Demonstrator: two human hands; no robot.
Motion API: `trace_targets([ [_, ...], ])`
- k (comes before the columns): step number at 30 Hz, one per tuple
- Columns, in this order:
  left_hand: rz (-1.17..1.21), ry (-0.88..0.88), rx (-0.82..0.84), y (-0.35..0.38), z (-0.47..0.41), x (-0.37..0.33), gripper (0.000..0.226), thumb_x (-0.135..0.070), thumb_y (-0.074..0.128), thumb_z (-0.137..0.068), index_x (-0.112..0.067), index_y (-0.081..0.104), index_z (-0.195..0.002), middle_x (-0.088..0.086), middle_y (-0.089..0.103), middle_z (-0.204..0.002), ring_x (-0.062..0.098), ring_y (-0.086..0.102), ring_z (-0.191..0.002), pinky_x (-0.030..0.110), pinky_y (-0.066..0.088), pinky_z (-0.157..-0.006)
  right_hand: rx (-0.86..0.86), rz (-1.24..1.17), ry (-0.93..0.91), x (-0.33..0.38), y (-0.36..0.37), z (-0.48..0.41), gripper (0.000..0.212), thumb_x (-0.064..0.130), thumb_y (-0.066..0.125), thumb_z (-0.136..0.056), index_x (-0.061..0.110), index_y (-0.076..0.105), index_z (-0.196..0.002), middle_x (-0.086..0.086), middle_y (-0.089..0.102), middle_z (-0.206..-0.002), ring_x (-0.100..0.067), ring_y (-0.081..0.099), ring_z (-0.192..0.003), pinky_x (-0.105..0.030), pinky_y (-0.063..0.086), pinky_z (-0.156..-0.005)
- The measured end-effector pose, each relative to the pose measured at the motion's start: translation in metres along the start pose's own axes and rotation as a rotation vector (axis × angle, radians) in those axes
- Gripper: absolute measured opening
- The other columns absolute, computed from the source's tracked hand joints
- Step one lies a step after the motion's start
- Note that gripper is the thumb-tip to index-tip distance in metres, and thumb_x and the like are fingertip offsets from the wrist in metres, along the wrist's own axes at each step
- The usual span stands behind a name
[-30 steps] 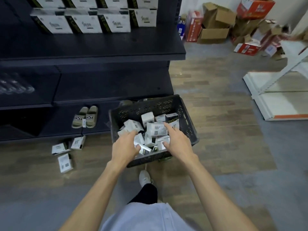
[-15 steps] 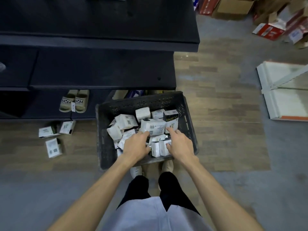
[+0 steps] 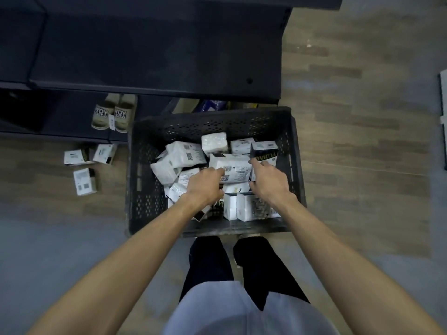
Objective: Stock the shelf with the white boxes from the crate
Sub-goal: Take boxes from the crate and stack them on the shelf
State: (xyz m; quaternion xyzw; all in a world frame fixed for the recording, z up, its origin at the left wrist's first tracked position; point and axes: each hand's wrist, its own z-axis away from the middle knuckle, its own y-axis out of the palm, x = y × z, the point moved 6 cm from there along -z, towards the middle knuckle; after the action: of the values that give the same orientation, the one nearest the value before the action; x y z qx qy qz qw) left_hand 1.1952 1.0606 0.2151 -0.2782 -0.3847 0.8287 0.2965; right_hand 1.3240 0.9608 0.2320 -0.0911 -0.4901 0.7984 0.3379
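Observation:
A black perforated crate [image 3: 150, 189] stands on the floor in front of the dark shelf unit [image 3: 154, 52], holding several white boxes in a loose pile. Both of my hands reach into it. My left hand [image 3: 205, 184] touches the left end of one white box [image 3: 235, 169] lying on top of the pile. My right hand [image 3: 268, 180] has its fingers against the right end of the same box. The box rests between the two hands. Another box with a dark printed side [image 3: 264, 153] stands just behind my right fingertips.
Three white boxes [image 3: 83, 181] lie on the wooden floor to the left of the crate. A pair of beige slippers [image 3: 112, 114] sits on the lowest shelf. My legs [image 3: 232, 267] stand right behind the crate. A white panel edge [image 3: 443, 117] shows at far right.
The view has tilted down and closer to the crate. Both hands have moved deeper into it, from the near boxes to either end of the top white box.

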Motion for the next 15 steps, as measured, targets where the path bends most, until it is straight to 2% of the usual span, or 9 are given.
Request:
trace_targets([
  [4,0.072,-0.1,0.004,0.036,-0.036,0.024,0.062,-0.027,0.069,-0.084,-0.014,0.039,-0.136,0.01,0.05,-0.125,0.029,0.053,-0.111,0.041,0.048,-0.081,0.044,-0.014,0.007,-0.005,0.038,-0.027,0.055,0.021,0.059,-0.094,0.019,0.035,-0.144,-0.01,0.055,-0.124,-0.032,0.057,-0.11,-0.043,0.05,-0.084],
  [9,0.137,-0.172,-0.036,0.074,-0.084,0.049,0.081,-0.034,0.074,-0.083,-0.008,0.026,-0.143,0.014,0.042,-0.136,0.031,0.049,-0.119,0.044,0.051,-0.09,0.045,-0.05,0.026,-0.016,0.079,-0.047,0.054,0.021,0.06,-0.093,0.021,0.036,-0.142,-0.009,0.056,-0.121,-0.029,0.059,-0.105,-0.04,0.05,-0.079],
  [12,0.339,-0.175,-0.086,0.084,-0.108,0.056,0.094,-0.038,0.078,-0.079,-0.01,0.02,-0.148,0.014,0.042,-0.14,0.032,0.048,-0.124,0.045,0.048,-0.095,0.024,-0.067,0.031,-0.021,0.093,-0.055,0.056,0.024,0.062,-0.092,0.022,0.036,-0.142,-0.008,0.056,-0.121,-0.028,0.059,-0.104,-0.039,0.049,-0.076],
  [15,0.564,-0.156,-0.187,0.087,-0.114,0.059,0.092,-0.032,0.082,-0.074,-0.014,0.028,-0.146,0.008,0.046,-0.141,0.027,0.048,-0.126,0.039,0.046,-0.096,-0.004,-0.072,0.039,-0.024,0.096,-0.058,0.056,0.025,0.062,-0.092,0.022,0.036,-0.141,-0.006,0.056,-0.121,-0.027,0.059,-0.103,-0.038,0.048,-0.074],
])
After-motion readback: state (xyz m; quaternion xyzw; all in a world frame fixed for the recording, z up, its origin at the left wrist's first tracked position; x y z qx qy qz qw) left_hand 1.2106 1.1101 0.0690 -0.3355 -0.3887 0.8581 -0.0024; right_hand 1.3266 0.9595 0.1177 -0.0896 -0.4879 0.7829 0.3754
